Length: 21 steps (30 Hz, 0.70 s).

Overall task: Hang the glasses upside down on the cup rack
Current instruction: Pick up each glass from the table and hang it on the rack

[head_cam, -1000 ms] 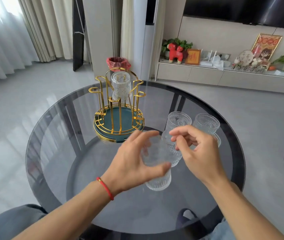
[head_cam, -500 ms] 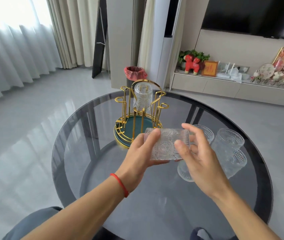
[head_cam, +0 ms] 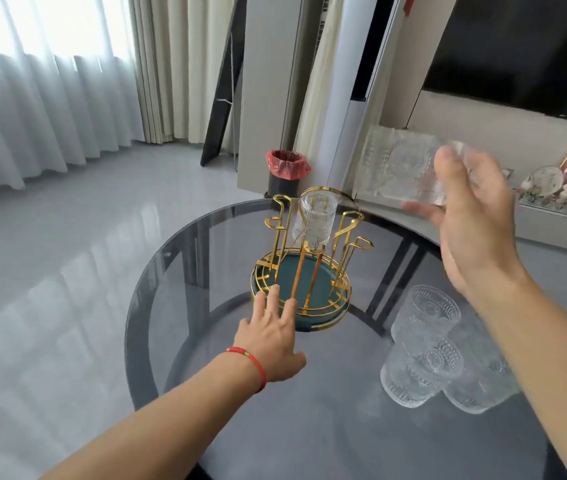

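A gold wire cup rack point(head_cam: 339, 226) with a round teal base stands on the dark glass table point(head_cam: 178, 258). One patterned glass point(head_cam: 314, 221) hangs upside down on a far peg. My right hand point(head_cam: 472, 223) holds a clear embossed glass point(head_cam: 396, 166) on its side, high and to the right of the rack. My left hand point(head_cam: 271, 336) lies flat with fingers spread, fingertips touching the rack's front rim. Three more glasses point(head_cam: 424, 348) stand upright on the table at the right, below my right forearm.
A black bin with a red liner point(head_cam: 287, 173) stands on the floor behind the table. A low white cabinet with framed pictures and ornaments point(head_cam: 566, 181) runs along the right wall under a dark screen. Curtains hang at the left.
My left hand has let go of the glass and gone forward to the rack's base. My right hand has lifted the glass up and to the right. The view has moved closer to the rack.
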Available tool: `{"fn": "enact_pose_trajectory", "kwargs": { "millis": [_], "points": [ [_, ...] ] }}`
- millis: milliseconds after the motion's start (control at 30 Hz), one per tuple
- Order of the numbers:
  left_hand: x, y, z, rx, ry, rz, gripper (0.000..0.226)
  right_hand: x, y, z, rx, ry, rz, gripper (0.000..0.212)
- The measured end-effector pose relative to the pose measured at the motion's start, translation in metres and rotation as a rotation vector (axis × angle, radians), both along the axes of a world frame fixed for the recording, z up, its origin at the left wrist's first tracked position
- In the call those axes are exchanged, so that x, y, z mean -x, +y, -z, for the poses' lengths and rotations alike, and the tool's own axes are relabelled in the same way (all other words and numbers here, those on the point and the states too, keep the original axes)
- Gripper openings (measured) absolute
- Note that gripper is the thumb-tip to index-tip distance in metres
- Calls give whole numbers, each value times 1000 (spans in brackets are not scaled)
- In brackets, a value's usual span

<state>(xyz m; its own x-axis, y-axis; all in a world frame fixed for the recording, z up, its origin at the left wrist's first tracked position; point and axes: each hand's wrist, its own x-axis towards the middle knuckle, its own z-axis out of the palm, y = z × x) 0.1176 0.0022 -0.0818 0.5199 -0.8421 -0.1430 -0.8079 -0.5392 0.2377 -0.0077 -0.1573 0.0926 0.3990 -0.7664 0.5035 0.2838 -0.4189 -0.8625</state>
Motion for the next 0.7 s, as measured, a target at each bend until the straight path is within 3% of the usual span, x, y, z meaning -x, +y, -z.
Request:
{"fn": "enact_pose_trajectory", "kwargs": {
  "millis": [133,400,700],
  "points": [
    [5,2,2,-61,-77,25,89,-70,-17,-33,57,187,-30,53],
    [7,4,-1,-108,-109,68,88,-155,-15,-25,545,782,-2,65],
    [5,2,-5,-136,-108,84,89,-180,-16,-4,702,1087,-114,69]
  ]
}}
